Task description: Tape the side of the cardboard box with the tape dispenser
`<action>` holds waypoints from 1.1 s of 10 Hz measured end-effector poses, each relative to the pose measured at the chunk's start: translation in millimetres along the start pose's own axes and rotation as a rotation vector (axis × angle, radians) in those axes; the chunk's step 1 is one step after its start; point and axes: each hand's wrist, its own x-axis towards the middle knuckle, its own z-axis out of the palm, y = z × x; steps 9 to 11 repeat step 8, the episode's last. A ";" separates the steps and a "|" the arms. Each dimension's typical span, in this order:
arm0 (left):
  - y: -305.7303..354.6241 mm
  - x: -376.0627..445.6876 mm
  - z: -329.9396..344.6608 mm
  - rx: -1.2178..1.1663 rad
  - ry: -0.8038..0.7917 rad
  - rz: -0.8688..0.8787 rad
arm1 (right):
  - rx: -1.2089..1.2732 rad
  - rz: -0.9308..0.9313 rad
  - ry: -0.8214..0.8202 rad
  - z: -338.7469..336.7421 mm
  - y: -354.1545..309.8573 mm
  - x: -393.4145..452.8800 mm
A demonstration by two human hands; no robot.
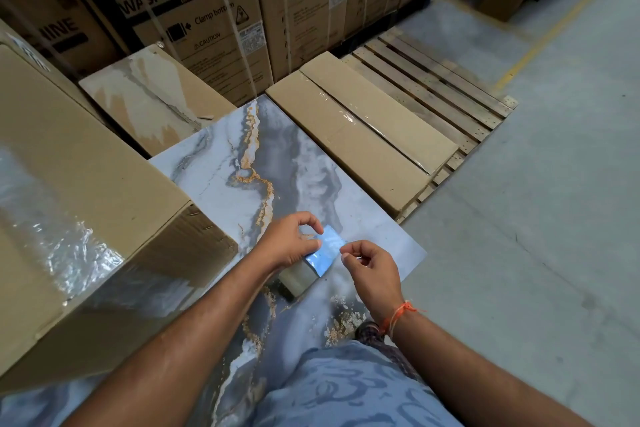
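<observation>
A large cardboard box (86,191) stands at the left on a marble-patterned slab (242,163), with shiny clear tape across its near top and side. In front of me my left hand (289,243) grips a brownish roll of tape (299,282), the tape dispenser, held just above the slab. A short strip of tape (325,251), shining blue, stretches from the roll to my right hand (370,267), which pinches its free end between thumb and forefinger. Both hands are to the right of the box and do not touch it.
A long flat carton (363,135) lies on a wooden pallet (443,80) to the right of the slab. Tall washing-machine cartons (214,10) line the back. A torn-faced carton (145,97) sits behind the slab. Grey concrete floor (536,218) spreads to the right.
</observation>
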 end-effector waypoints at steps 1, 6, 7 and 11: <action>0.5 -6.6 4.1 0.030 0.035 0.014 | 0.001 -0.002 0.006 -6.3 2.3 -2.6; 3.6 -38.8 75.7 0.539 0.299 0.226 | -0.062 -0.132 -0.165 -49.4 12.0 2.6; 4.8 -43.6 92.9 0.657 0.280 0.180 | -0.102 -0.143 -0.198 -72.4 19.3 3.7; 6.8 -45.9 105.3 0.784 0.219 0.072 | -0.118 -0.155 -0.223 -90.6 27.6 3.6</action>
